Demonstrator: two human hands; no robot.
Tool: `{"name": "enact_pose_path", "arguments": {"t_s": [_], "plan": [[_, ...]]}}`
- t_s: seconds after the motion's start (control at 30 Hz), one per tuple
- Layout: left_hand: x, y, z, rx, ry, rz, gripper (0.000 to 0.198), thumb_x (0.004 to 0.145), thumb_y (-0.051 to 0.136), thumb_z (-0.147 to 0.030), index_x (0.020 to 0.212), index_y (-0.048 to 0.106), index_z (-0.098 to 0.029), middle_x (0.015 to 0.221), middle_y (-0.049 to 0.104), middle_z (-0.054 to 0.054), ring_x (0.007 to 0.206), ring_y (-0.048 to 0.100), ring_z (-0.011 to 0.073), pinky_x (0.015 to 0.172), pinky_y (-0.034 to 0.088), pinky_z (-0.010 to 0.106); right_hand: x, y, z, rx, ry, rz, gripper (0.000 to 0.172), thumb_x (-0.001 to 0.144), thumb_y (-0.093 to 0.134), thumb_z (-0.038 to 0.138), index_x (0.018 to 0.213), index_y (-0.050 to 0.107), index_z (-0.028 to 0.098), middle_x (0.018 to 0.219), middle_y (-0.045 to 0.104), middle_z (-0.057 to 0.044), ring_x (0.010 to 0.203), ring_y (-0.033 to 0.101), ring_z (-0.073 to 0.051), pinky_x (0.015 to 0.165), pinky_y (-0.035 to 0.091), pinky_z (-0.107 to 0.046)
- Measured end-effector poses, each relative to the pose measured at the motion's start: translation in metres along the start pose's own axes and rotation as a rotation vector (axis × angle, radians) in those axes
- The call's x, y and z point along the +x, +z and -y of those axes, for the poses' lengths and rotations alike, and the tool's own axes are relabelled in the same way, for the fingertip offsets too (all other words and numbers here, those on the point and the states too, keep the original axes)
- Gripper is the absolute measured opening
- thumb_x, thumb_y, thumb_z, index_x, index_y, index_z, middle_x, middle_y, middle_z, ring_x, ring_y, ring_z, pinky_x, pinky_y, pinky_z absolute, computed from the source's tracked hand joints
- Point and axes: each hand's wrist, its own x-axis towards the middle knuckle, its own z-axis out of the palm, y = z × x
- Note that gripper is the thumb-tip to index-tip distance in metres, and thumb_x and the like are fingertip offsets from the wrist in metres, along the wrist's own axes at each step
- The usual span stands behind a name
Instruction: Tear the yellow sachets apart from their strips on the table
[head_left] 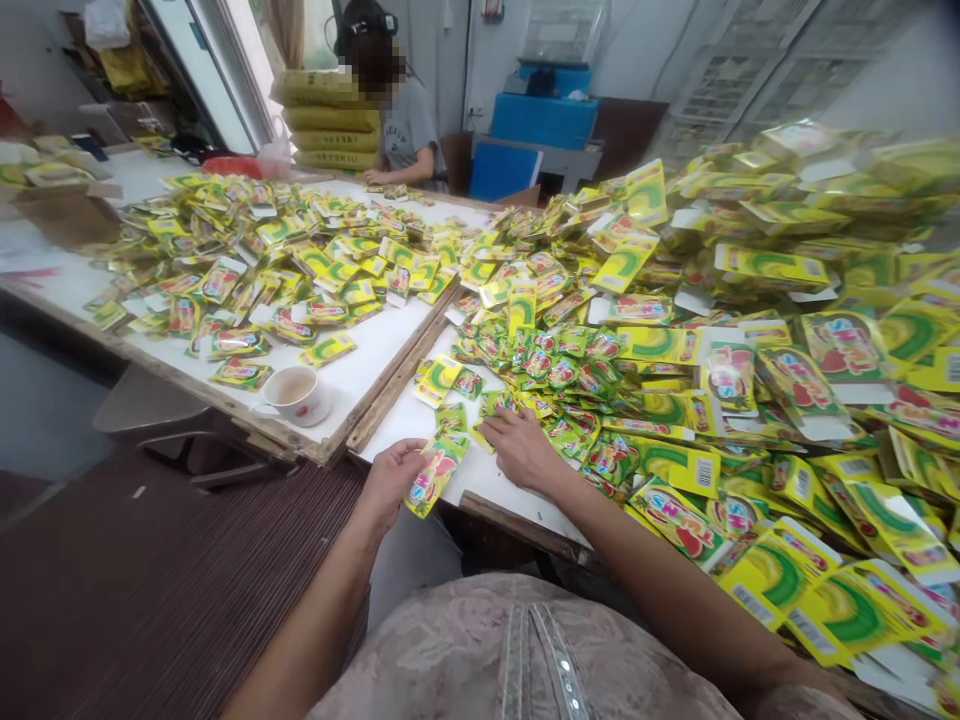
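Note:
My left hand (391, 480) is closed on the edge of a small yellow-green printed carton (435, 478), tilted over the front edge of the table. A green sachet (451, 418) shows at the carton's upper end; whether it is partly inside I cannot tell. My right hand (517, 445) is bent down over the white tabletop, its fingertips closed around a small green sachet (491, 403) at the near edge of a sachet pile (555, 362). Part of what the fingertips grip is hidden. A yellow carton (435, 382) lies just beyond both hands.
Flat, open-flapped cartons (810, 380) are heaped high on the right. Another pile of cartons (300, 260) covers the left table, near a white cup (292, 393) holding a drink. A wooden strip (405, 365) divides the tables. A person (409, 130) sits across, by stacked yellow sacks (330, 120).

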Motion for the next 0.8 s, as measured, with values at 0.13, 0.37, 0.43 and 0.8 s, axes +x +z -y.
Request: {"name": "enact_pose_path", "arguments": {"t_s": [0.13, 0.37, 0.43, 0.8], "plan": [[0.002, 0.002, 0.000, 0.037, 0.019, -0.019, 0.043, 0.046, 0.083, -0.030, 0.081, 0.064, -0.013, 0.064, 0.071, 0.003, 0.053, 0.063, 0.0133, 0.052, 0.048, 0.021, 0.008, 0.012, 0.000, 0.186, 0.127, -0.133, 0.031, 0.083, 0.040, 0.010, 0.107, 0.060, 0.015, 0.103, 0.066, -0.013, 0.102, 0.053, -0.025, 0.089, 0.033, -0.043], [0.001, 0.003, 0.002, 0.118, 0.055, 0.004, 0.046, 0.049, 0.083, -0.033, 0.085, 0.063, -0.013, 0.066, 0.071, 0.002, 0.055, 0.065, 0.0139, 0.053, 0.049, 0.021, 0.010, -0.004, 0.010, 1.125, 0.291, -0.103, 0.020, 0.083, 0.048, 0.034, 0.092, 0.055, 0.017, 0.071, 0.053, 0.001, 0.062, 0.055, -0.014, 0.059, 0.042, -0.026], [-0.001, 0.004, 0.002, 0.099, 0.057, 0.041, 0.047, 0.052, 0.083, -0.033, 0.089, 0.063, -0.013, 0.070, 0.073, 0.003, 0.058, 0.066, 0.0143, 0.056, 0.050, 0.022, 0.008, -0.010, 0.014, 1.083, 0.272, -0.056, 0.016, 0.080, 0.050, 0.030, 0.086, 0.057, 0.017, 0.067, 0.049, 0.002, 0.059, 0.051, -0.012, 0.057, 0.039, -0.024], [-0.009, 0.009, 0.000, 0.244, 0.112, 0.181, 0.045, 0.055, 0.081, -0.036, 0.091, 0.066, -0.014, 0.078, 0.074, 0.004, 0.067, 0.068, 0.0164, 0.065, 0.052, 0.025, 0.004, -0.050, 0.017, 0.740, 0.231, 0.315, 0.012, 0.075, 0.056, 0.018, 0.078, 0.066, 0.013, 0.054, 0.046, 0.004, 0.052, 0.038, -0.008, 0.051, 0.028, -0.022]]}}
